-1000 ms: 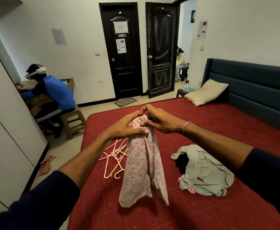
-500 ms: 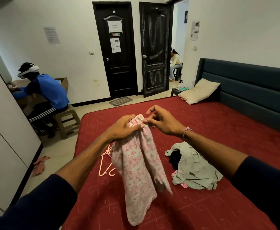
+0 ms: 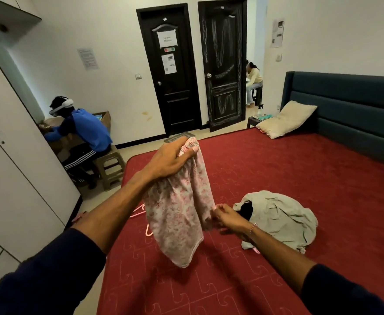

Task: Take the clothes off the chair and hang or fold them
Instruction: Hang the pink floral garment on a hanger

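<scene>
Above the near left part of the red bed (image 3: 288, 178), the left hand (image 3: 170, 160) is raised with its fingers curled tight over the bunched top of a pink floral garment (image 3: 179, 214), so the cloth hangs straight down from that fist, clear of the bedcover, its lower hem toward the bed's near edge. Lower and to the right, the right hand (image 3: 228, 220) reaches in at the garment's right side edge, thumb and fingertips closed in a narrow pinch on the fabric about halfway down its hanging length; a thin bracelet (image 3: 253, 227) sits on that wrist. Just beside the right hand, toward the middle of the bed, a crumpled pale green garment (image 3: 282, 219) lies in a heap with something dark showing in its folds. Pink hangers (image 3: 141, 212) lie near the bed's left edge, mostly hidden behind the hanging cloth. At the far right corner, a cream pillow (image 3: 286, 119) leans against the dark blue headboard (image 3: 345, 105). Off the bed to the left, a person in a blue top (image 3: 88, 130) sits on a stool beside white wardrobe doors (image 3: 16, 178).
</scene>
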Demonstrator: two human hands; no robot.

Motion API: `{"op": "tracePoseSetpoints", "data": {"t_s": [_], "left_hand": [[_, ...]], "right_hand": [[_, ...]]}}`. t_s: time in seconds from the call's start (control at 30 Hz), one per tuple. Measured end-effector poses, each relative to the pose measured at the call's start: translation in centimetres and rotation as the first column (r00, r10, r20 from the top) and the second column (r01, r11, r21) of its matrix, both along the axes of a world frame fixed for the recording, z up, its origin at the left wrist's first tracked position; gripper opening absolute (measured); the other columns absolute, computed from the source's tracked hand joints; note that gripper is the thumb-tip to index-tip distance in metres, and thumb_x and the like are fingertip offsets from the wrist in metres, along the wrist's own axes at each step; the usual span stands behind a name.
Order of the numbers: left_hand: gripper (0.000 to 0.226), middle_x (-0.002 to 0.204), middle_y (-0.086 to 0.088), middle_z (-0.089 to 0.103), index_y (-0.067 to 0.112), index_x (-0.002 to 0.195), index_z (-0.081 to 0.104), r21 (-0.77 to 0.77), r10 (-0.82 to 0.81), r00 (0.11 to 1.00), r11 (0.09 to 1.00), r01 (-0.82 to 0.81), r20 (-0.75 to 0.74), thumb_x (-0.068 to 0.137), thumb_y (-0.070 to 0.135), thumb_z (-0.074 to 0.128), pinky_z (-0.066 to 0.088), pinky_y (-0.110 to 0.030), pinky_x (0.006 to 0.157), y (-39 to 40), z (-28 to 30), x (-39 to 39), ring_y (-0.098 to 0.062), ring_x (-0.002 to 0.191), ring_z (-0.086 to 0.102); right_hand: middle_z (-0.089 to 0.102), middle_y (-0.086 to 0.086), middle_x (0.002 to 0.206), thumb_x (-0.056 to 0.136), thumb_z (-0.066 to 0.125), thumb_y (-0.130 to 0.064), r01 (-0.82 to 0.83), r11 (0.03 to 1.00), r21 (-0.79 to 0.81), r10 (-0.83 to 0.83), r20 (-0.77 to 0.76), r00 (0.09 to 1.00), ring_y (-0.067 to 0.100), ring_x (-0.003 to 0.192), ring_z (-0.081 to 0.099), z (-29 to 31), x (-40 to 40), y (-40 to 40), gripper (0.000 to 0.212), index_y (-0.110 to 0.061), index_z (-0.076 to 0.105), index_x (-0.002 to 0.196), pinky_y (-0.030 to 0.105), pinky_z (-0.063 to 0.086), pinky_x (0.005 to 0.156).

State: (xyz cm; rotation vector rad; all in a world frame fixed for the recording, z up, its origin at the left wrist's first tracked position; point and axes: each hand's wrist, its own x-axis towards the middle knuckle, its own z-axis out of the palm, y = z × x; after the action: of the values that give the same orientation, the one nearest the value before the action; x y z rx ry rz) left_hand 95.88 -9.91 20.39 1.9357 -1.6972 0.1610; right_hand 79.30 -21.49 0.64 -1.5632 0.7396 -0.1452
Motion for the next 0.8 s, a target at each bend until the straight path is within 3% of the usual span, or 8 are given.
{"op": "tracePoseSetpoints", "data": {"t_s": [0.1, 0.17, 0.3, 0.37, 0.47, 0.67, 0.73, 0.8], "left_hand": [[0.026, 0.080, 0.007, 0.055, 0.021, 0.095, 0.050, -0.010, 0.063, 0.998, 0.998, -0.062, 0.013, 0.103, 0.045, 0.044, 0.039, -0.024, 0.063, 0.8, 1.2, -0.6, -0.007, 0.068, 0.053], [0.031, 0.075, 0.005, 0.053, 0.020, 0.089, 0.048, -0.021, 0.121, 0.992, 0.993, -0.120, 0.030, 0.102, 0.048, 0.043, 0.038, -0.027, 0.060, 1.4, 1.9, -0.8, -0.011, 0.064, 0.050], [0.026, 0.074, 0.009, 0.052, 0.030, 0.081, 0.045, -0.065, 0.199, 0.980, 0.978, -0.197, 0.030, 0.103, 0.043, 0.047, 0.036, -0.025, 0.059, 2.9, 3.2, -1.4, -0.007, 0.064, 0.048], [0.029, 0.080, 0.002, 0.060, 0.020, 0.088, 0.054, -0.075, 0.231, 0.973, 0.970, -0.230, 0.009, 0.102, 0.045, 0.048, 0.044, -0.029, 0.063, 3.5, 3.6, -1.6, -0.014, 0.069, 0.055], [0.034, 0.085, -0.004, 0.062, 0.011, 0.094, 0.057, -0.099, 0.266, 0.963, 0.958, -0.268, -0.032, 0.101, 0.043, 0.050, 0.044, -0.025, 0.065, 4.3, 4.0, -2.1, -0.015, 0.071, 0.056], [0.041, 0.089, -0.010, 0.067, 0.006, 0.098, 0.062, -0.129, 0.287, 0.950, 0.945, -0.302, -0.120, 0.101, 0.045, 0.052, 0.051, -0.035, 0.071, 5.8, 4.0, -3.0, -0.023, 0.077, 0.063], [0.039, 0.084, -0.004, 0.067, 0.012, 0.092, 0.063, -0.147, 0.316, 0.936, 0.930, -0.338, -0.157, 0.099, 0.049, 0.052, 0.052, -0.036, 0.067, 6.7, 3.4, -2.6, -0.020, 0.074, 0.064], [0.030, 0.079, 0.007, 0.063, 0.024, 0.083, 0.059, -0.150, 0.356, 0.908, 0.908, -0.392, -0.222, 0.099, 0.049, 0.053, 0.046, -0.029, 0.062, 8.1, 2.2, -1.9, -0.010, 0.070, 0.060]], "right_hand": [[0.067, 0.005, 0.095, 0.105, 0.042, -0.040, 0.081, 0.977, 0.197, -0.105, 0.115, 0.988, 0.020, 0.076, 0.062, -0.1, 1.3, 0.2, 0.034, -0.028, 0.045, 0.137, 0.033, 0.053, 0.069], [0.066, 0.010, 0.109, 0.104, 0.041, -0.049, 0.086, 0.931, 0.356, -0.143, 0.137, 0.980, 0.029, 0.094, 0.065, 0.0, 1.7, 0.4, 0.047, -0.031, 0.037, 0.147, 0.045, 0.056, 0.090], [0.047, 0.028, 0.145, 0.102, 0.034, -0.061, 0.058, 0.835, 0.548, -0.186, 0.182, 0.966, 0.042, 0.132, 0.049, 0.2, 1.7, 1.6, 0.064, -0.016, 0.040, 0.147, 0.053, 0.043, 0.108], [0.045, 0.023, 0.150, 0.100, 0.045, -0.055, 0.110, 0.802, 0.587, -0.327, 0.278, 0.903, 0.039, 0.132, 0.049, 0.4, 1.8, 2.2, 0.065, -0.011, 0.042, 0.148, 0.047, 0.046, 0.104], [0.055, 0.009, 0.139, 0.099, 0.055, -0.043, 0.126, 0.778, 0.615, -0.443, 0.395, 0.805, 0.025, 0.120, 0.056, 1.2, 1.8, 2.8, 0.053, -0.024, 0.042, 0.146, 0.038, 0.049, 0.096], [0.064, 0.006, 0.110, 0.098, 0.060, -0.009, 0.086, 0.829, 0.553, -0.367, 0.421, 0.829, 0.020, 0.087, 0.062, 1.4, 0.5, 3.3, 0.044, -0.019, 0.049, 0.138, 0.030, 0.055, 0.056], [0.064, 0.008, 0.114, 0.096, 0.059, -0.001, 0.090, 0.843, 0.530, -0.355, 0.424, 0.833, 0.020, 0.087, 0.064, 1.4, -0.3, 2.2, 0.045, -0.021, 0.052, 0.136, 0.031, 0.055, 0.052], [0.063, 0.011, 0.123, 0.092, 0.062, 0.006, 0.085, 0.852, 0.517, -0.342, 0.427, 0.837, 0.023, 0.093, 0.066, 1.4, -1.4, 0.8, 0.047, -0.019, 0.057, 0.132, 0.036, 0.059, 0.061]]}}
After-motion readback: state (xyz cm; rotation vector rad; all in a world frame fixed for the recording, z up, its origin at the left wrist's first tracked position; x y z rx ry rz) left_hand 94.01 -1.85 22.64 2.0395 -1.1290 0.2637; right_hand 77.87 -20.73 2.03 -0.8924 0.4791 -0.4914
